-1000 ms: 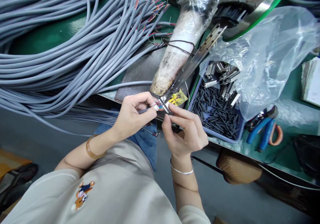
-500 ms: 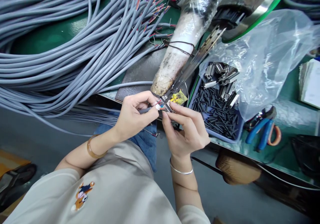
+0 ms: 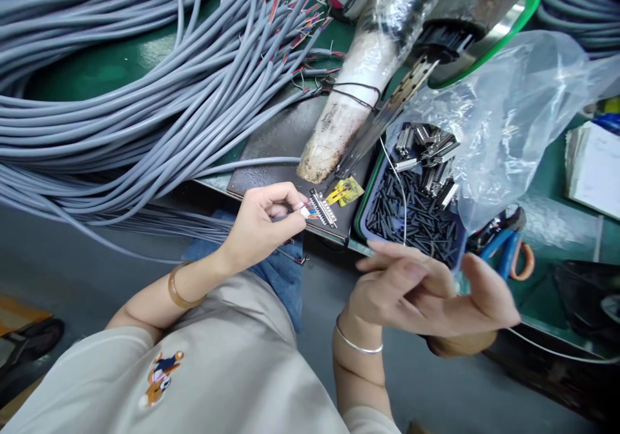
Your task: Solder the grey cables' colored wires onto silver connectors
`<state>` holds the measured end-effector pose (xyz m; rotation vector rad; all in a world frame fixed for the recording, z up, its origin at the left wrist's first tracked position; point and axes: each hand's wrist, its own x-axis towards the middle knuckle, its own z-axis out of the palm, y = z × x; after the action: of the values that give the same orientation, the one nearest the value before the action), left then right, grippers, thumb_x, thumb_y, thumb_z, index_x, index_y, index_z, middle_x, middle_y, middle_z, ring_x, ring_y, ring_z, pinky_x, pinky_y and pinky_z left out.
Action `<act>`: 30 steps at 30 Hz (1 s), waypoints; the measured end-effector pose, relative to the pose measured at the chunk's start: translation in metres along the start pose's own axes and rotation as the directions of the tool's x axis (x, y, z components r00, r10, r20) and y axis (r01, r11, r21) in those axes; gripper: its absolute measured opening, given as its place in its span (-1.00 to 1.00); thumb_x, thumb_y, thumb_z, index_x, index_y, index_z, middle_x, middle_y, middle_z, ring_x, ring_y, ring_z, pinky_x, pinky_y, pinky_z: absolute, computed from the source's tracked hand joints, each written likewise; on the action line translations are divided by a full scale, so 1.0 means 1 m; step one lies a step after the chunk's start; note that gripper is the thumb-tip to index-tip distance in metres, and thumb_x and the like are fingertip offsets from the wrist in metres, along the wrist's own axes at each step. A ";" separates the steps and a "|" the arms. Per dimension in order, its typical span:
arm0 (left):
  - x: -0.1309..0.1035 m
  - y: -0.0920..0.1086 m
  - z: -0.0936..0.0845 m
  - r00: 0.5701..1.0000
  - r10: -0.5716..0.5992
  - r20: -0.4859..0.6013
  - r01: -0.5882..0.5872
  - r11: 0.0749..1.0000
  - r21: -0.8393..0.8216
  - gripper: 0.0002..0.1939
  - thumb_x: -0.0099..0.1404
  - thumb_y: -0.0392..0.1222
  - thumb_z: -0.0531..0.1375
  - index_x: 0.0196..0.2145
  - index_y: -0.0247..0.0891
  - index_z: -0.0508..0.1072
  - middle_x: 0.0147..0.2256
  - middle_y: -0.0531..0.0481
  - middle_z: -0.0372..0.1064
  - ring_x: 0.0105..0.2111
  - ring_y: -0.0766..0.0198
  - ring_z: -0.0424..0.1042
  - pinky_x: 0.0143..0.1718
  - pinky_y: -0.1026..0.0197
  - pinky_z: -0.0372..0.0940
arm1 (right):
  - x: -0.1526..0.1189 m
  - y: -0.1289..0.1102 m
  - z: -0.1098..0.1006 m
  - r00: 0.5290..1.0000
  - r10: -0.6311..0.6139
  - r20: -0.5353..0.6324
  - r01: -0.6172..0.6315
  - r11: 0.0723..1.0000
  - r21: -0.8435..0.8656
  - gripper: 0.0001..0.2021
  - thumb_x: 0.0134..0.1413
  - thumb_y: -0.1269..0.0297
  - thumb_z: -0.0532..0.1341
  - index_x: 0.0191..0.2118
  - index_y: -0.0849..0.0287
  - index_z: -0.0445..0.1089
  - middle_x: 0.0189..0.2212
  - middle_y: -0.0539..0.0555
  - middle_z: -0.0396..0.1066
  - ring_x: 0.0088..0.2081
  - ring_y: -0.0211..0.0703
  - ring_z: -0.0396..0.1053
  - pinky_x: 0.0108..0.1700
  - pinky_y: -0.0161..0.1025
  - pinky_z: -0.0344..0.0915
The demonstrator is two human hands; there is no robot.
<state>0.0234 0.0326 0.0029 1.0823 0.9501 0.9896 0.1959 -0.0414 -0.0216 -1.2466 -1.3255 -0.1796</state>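
Note:
My left hand [image 3: 264, 217] is closed, its thumb and forefinger pinching the coloured wires of a grey cable. At the tips of these wires sits a metal multi-pin connector [image 3: 323, 209], just beyond the fingertips. My right hand [image 3: 426, 292] is in the air in front of a blue tray [image 3: 364, 217], fingers apart and slightly smeared by motion. A thin pale wire [image 3: 400, 185] runs down over the tray to this hand's fingers; whether they touch it I cannot tell. The tray holds short black tubes [image 3: 411, 211] and several metal connectors [image 3: 431, 150].
A soldering iron-like metal rod [image 3: 387, 121] slants beside a plastic-wrapped white tube [image 3: 332, 121]. Grey cables [image 3: 145, 111] cover the left of the bench. A yellow piece [image 3: 345, 191] lies on a dark plate [image 3: 276, 137]. Blue-handled pliers [image 3: 506, 250] and a clear bag [image 3: 508, 111] are at right.
My right hand has let go of the connector and moved right and toward me, its fingers spreading. My left hand stays almost in place, with the connector now in plain sight.

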 end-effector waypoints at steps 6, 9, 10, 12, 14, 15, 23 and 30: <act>0.000 -0.001 0.000 1.000 0.007 0.011 -0.007 1.000 -0.025 -0.88 0.06 -0.31 0.28 -0.55 -0.29 0.39 -0.40 -0.04 0.52 -0.51 0.42 0.35 -0.57 0.40 0.14 | 0.000 -0.012 0.015 0.958 -0.110 0.266 0.139 0.986 -0.095 -0.80 0.12 0.51 0.38 -0.18 0.12 0.47 -0.19 0.03 0.66 -0.23 -0.16 0.65 -0.18 -0.24 0.60; 0.001 0.000 0.000 0.999 0.032 0.006 -0.032 0.999 -0.006 -0.91 0.05 -0.32 0.27 -0.54 -0.30 0.41 -0.43 -0.02 0.50 -0.53 0.44 0.31 -0.57 0.40 0.14 | 0.002 -0.015 0.020 0.942 -0.083 0.327 0.120 0.988 -0.096 -0.80 0.12 0.52 0.36 -0.21 0.11 0.42 -0.13 0.07 0.65 -0.16 -0.16 0.64 -0.16 -0.26 0.57; 0.001 0.000 0.001 0.999 0.042 -0.002 -0.042 0.999 0.009 -0.92 0.05 -0.33 0.27 -0.54 -0.30 0.42 -0.43 -0.02 0.49 -0.54 0.45 0.29 -0.58 0.40 0.12 | 0.003 -0.014 0.022 0.943 -0.077 0.325 0.111 0.990 -0.088 -0.80 0.12 0.53 0.36 -0.22 0.11 0.41 -0.14 0.07 0.65 -0.16 -0.16 0.63 -0.15 -0.26 0.56; 0.002 -0.001 0.001 0.998 0.065 -0.023 -0.064 0.997 0.038 -0.94 0.03 -0.35 0.26 -0.54 -0.31 0.42 -0.44 -0.01 0.48 -0.55 0.47 0.26 -0.59 0.40 0.09 | 0.005 -0.013 0.024 0.948 -0.075 0.310 0.102 0.992 -0.071 -0.80 0.12 0.54 0.35 -0.23 0.12 0.41 -0.14 0.08 0.65 -0.16 -0.17 0.63 -0.12 -0.26 0.55; 0.004 -0.001 0.002 0.995 0.087 -0.041 -0.084 0.995 0.060 -0.93 0.03 -0.34 0.26 -0.55 -0.31 0.42 -0.45 -0.01 0.46 -0.55 0.46 0.26 -0.59 0.40 0.08 | 0.006 -0.011 0.026 0.951 -0.068 0.303 0.085 0.995 -0.046 -0.80 0.11 0.55 0.35 -0.23 0.13 0.41 -0.15 0.08 0.65 -0.15 -0.17 0.63 -0.10 -0.26 0.55; 0.005 -0.001 0.002 0.994 0.094 -0.046 -0.091 0.994 0.068 -0.93 0.04 -0.34 0.25 -0.55 -0.31 0.41 -0.46 0.00 0.45 -0.54 0.45 0.26 -0.59 0.40 0.08 | 0.007 -0.010 0.027 0.952 -0.062 0.301 0.076 0.997 -0.034 -0.80 0.11 0.56 0.35 -0.23 0.13 0.41 -0.15 0.08 0.64 -0.15 -0.17 0.63 -0.09 -0.25 0.55; 0.006 0.005 0.004 0.990 0.126 -0.062 -0.118 0.986 0.122 -0.92 0.06 -0.34 0.25 -0.54 -0.31 0.41 -0.52 0.06 0.37 -0.59 0.50 0.14 -0.61 0.40 0.02 | 0.012 -0.008 0.031 0.955 -0.058 0.292 0.064 0.998 -0.011 -0.78 0.09 0.55 0.37 -0.22 0.11 0.43 -0.13 0.08 0.64 -0.16 -0.16 0.62 -0.14 -0.22 0.56; 0.008 0.005 0.003 0.995 0.098 -0.034 -0.094 0.991 0.097 -0.91 0.06 -0.36 0.25 -0.55 -0.31 0.39 -0.54 0.08 0.33 -0.61 0.53 0.06 -0.62 0.39 -0.03 | 0.012 -0.010 0.028 0.934 -0.164 0.319 0.198 0.977 -0.079 -0.81 0.09 0.54 0.38 -0.26 0.14 0.42 -0.12 0.14 0.65 -0.18 -0.19 0.63 -0.17 -0.31 0.56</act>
<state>0.0279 0.0404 0.0076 1.2013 0.9924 1.0558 0.1752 -0.0184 -0.0129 -1.2805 -1.7260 -0.1941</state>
